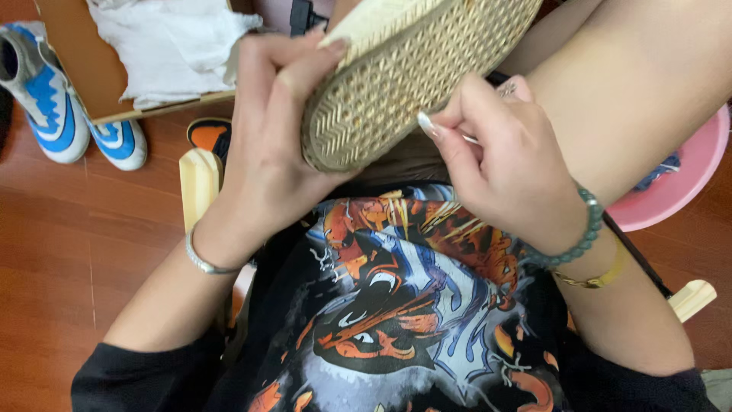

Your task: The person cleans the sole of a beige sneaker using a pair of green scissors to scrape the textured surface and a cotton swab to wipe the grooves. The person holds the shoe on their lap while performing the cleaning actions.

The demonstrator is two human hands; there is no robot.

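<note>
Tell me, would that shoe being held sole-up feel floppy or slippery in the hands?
Probably neither. The shoe keeps its shape though the left hand grips only one end, so the sole seems fairly stiff. Its waffle-patterned tread looks grippy, not slick. It seems light: one hand props it up.

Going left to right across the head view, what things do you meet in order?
Blue and white sneakers → wooden chair post → left hand → shoe with its tan patterned sole up → right hand pinching a thin tool → green bead bracelet → pink basin.
</note>
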